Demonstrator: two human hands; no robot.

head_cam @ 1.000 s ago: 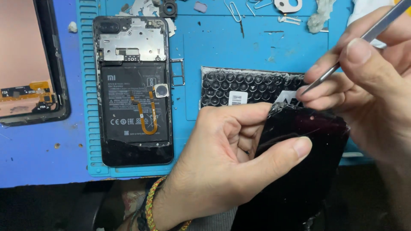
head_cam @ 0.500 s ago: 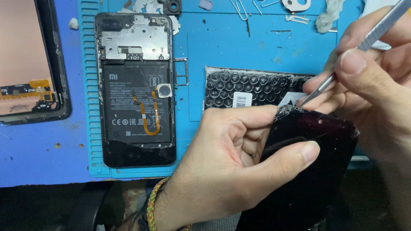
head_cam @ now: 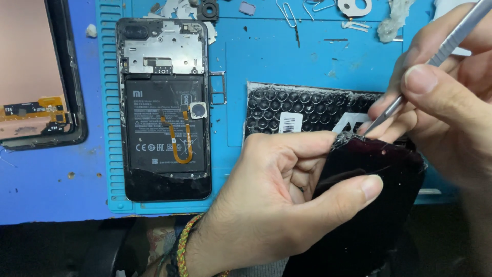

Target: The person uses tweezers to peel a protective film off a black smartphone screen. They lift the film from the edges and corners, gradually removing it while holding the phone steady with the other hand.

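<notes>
Far left: detached display panel (head_cam: 36, 77), copper-backed, on the blue bench; beside it, opened phone (head_cam: 166, 110), back off, battery and orange flex showing, flat on the teal repair mat (head_cam: 266, 46). Centre, near: left hand (head_cam: 277, 205) clasped around the dark cracked screen glass (head_cam: 369, 205), thumb across its face, bubble-wrap pouch (head_cam: 307, 110) just behind. Right: right hand (head_cam: 451, 107) pinching metal tweezers (head_cam: 425, 72), tip touching the glass's far cracked edge.

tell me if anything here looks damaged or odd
The glossy black screen panel held in the left hand has a cracked, splintered top corner, right where the right hand sets the thin metal tool.
</notes>
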